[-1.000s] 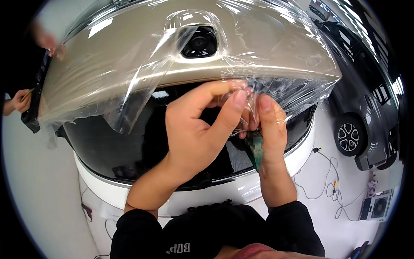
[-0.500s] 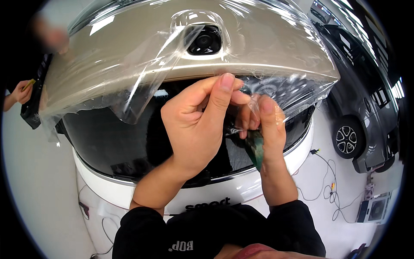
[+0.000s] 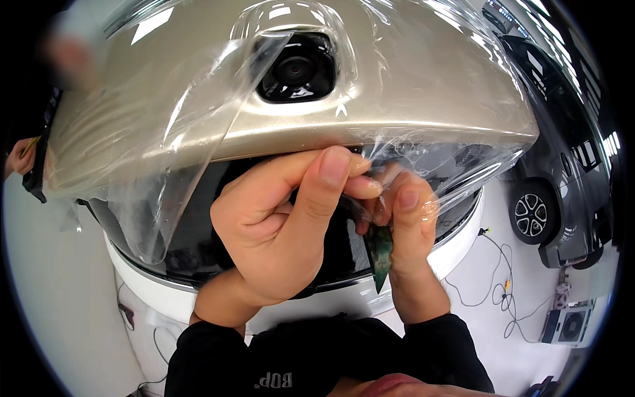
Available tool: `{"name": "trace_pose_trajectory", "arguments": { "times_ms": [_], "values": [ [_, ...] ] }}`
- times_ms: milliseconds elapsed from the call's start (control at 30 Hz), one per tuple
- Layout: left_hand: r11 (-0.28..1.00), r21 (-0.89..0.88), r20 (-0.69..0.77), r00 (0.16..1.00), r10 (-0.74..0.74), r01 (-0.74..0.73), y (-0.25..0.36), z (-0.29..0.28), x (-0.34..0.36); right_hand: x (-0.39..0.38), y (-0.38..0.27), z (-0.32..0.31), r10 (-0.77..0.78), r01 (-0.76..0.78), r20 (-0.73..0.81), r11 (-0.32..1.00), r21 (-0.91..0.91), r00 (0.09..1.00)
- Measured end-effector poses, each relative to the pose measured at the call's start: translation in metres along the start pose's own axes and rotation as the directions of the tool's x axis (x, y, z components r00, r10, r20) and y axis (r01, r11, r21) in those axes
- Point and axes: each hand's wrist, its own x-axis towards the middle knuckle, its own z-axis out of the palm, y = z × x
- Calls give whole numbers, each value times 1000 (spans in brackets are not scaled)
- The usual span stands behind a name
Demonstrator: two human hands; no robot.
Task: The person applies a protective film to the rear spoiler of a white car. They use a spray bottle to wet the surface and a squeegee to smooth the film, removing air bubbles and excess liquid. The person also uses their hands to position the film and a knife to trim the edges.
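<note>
A sheet of clear film [image 3: 456,162] lies over the beige rear edge of a car's roof panel [image 3: 423,86] and hangs past it. My left hand [image 3: 271,225] is closed in a pinch just below the panel's edge, the film's edge at its fingertips. Close beside it, my right hand [image 3: 413,215] pinches the film between thumb and fingers. A dark green pointed flat tool [image 3: 380,261] sticks down from under my right hand's fingers; its upper part is hidden. Above my hands is a black camera housing [image 3: 296,68]. A loose film flap [image 3: 155,218] droops at the left.
Below the panel is a dark rear window [image 3: 344,245] with white bodywork [image 3: 450,264] under it. Another person's hand [image 3: 21,157] holds a thin yellow thing at the far left. A grey car [image 3: 562,165] stands at right; cables [image 3: 506,284] lie on the floor.
My view has come closer to the panel. Both hands sit a little lower in view, still pinching. The left film flap hangs lower and farther left, and the green tool points more straight down.
</note>
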Motion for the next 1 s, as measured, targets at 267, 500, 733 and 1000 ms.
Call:
{"name": "trace_pose_trajectory", "arguments": {
  "times_ms": [267, 500, 733, 1000],
  "values": [
    [1000, -18, -9, 1000, -1, 1, -3, -2, 2, 2, 3, -1, -4, 3, -25, 998, -68, 1000],
    [997, -28, -63, 996, 68, -69, -9, 2, 1, 8, 3, 4, 58, -68, -119, 994, -86, 991],
    [990, -112, -90, 993, 77, -87, -5, 7, -2, 2, -6, 6, 155, -162, -109, 985, -61, 982],
    [994, -104, -138, 990, 26, -40, -3, 8, -1, 3, -5, 5, 144, -147, -82, 989, -30, 986]
  ]
}}
